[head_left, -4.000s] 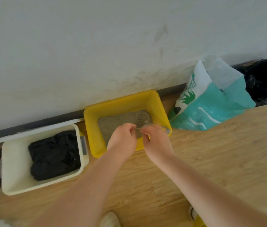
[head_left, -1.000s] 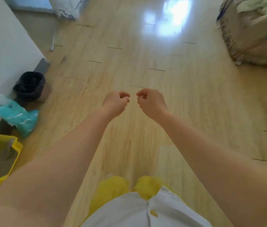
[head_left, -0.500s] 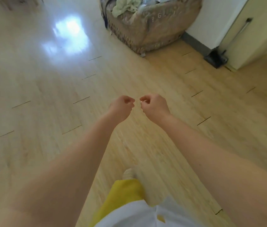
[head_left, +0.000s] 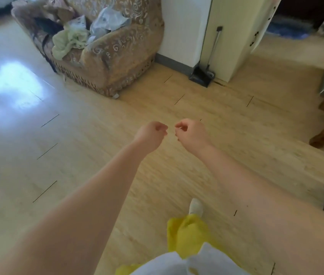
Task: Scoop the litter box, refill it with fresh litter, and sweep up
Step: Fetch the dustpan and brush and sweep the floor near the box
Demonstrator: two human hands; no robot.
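Dustpan [head_left: 200,75] stands far beyond both curled hands.

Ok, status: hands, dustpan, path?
Left hand and right hand curled, empty. Dustpan upright against wall ahead. Floor between shows no obstacle.
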